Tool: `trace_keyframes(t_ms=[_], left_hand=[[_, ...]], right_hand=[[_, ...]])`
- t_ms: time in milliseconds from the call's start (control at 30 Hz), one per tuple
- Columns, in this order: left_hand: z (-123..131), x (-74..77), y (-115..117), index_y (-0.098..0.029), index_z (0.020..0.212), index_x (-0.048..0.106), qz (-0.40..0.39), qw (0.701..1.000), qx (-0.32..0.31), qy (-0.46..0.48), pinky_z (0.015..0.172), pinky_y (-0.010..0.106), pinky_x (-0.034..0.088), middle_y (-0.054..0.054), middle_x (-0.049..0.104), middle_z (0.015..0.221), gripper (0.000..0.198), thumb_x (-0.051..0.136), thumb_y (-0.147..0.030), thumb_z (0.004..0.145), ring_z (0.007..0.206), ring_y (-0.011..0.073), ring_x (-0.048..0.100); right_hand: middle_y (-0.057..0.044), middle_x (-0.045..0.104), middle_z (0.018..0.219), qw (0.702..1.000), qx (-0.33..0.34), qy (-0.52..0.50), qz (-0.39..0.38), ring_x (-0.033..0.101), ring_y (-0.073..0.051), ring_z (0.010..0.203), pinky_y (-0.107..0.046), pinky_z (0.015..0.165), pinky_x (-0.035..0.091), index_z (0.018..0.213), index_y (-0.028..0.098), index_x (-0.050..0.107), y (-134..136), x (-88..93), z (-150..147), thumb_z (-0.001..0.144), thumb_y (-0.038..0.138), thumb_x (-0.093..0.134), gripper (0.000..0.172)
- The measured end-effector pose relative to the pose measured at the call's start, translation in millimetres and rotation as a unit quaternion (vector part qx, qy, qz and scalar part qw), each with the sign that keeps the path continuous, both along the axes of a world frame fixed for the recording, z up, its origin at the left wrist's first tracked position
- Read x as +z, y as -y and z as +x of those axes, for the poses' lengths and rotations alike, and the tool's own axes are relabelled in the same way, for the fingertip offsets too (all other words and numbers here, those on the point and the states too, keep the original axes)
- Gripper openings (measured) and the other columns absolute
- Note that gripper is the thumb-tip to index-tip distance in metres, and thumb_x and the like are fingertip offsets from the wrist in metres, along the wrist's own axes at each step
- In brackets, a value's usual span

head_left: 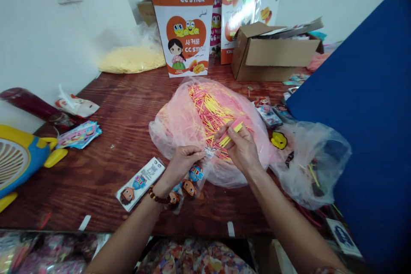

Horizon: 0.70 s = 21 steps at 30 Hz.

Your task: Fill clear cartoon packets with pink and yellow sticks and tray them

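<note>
A big clear plastic bag [183,124] lies open on the table, full of thin pink and yellow sticks [208,107]. Over its right part, my right hand [241,147] grips a small bundle of pink and yellow sticks [231,133] between thumb and fingers. At the bag's near edge, my left hand [184,160] pinches the top of a small clear packet [192,182] printed with a cartoon child. A second such print shows partly behind my left wrist. Left of that wrist lies a white printed box [140,184] with the same cartoon figure.
Tall orange and white cartons [188,30] and an open cardboard box [276,55] stand at the back. A blue panel [359,107] bounds the right side, near a crumpled clear bag [314,158]. A yellow and blue fan [19,158] and printed sachets [80,135] are at left.
</note>
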<state>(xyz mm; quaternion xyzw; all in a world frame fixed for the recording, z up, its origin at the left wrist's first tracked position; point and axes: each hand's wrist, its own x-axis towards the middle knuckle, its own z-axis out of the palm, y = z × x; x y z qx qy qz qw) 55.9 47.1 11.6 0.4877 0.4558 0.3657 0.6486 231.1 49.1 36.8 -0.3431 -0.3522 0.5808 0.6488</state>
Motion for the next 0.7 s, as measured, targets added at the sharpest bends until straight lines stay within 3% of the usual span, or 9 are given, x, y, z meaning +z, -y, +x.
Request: trace_keyframes(t_ms=[200, 433, 600, 700], left_hand=[[1.8, -2.1, -0.7, -0.013, 0.065, 0.072, 0.004, 1.000, -0.022, 0.003, 0.053, 0.024, 0.040, 0.001, 0.064, 0.057, 0.029, 0.079, -0.042, 0.066, 0.051, 0.0115, 0.053], [6.0, -3.0, -1.1, -0.014, 0.069, 0.073, -0.007, 0.999, -0.035, 0.036, 0.054, 0.024, 0.043, 0.002, 0.065, 0.058, 0.031, 0.079, -0.044, 0.068, 0.052, 0.0118, 0.055], [14.1, -3.2, -5.4, -0.014, 0.071, 0.074, 0.032, 0.998, -0.003, 0.056, 0.058, 0.023, 0.044, 0.001, 0.066, 0.063, 0.027, 0.082, -0.040, 0.067, 0.057, 0.0109, 0.054], [19.5, -4.0, -9.3, -0.015, 0.073, 0.075, 0.028, 0.995, 0.001, 0.093, 0.061, 0.022, 0.044, 0.000, 0.068, 0.067, 0.025, 0.084, -0.037, 0.065, 0.059, 0.0100, 0.055]], right_hand=[[0.003, 0.066, 0.076, 0.999, -0.027, -0.016, 0.016, 0.071, -0.020, 0.087, -0.039, 0.086, 0.056, 0.095, 0.026, 0.055, 1.4, 8.7, -15.0, 0.081, 0.038, 0.068, 0.024], [0.002, 0.068, 0.076, 0.999, -0.004, 0.033, 0.012, 0.070, -0.021, 0.099, -0.039, 0.091, 0.053, 0.097, 0.026, 0.058, 8.5, -10.4, -20.6, 0.087, 0.037, 0.062, 0.015], [-0.001, 0.074, 0.101, 0.993, 0.031, 0.114, 0.027, 0.065, -0.021, 0.111, -0.039, 0.102, 0.047, 0.100, 0.025, 0.064, 11.5, -16.5, -12.2, 0.087, 0.034, 0.065, 0.016], [-0.004, 0.072, 0.115, 0.990, 0.063, 0.128, 0.003, 0.066, -0.021, 0.108, -0.037, 0.096, 0.050, 0.103, 0.025, 0.068, 9.3, -13.3, -4.9, 0.089, 0.041, 0.063, 0.022]])
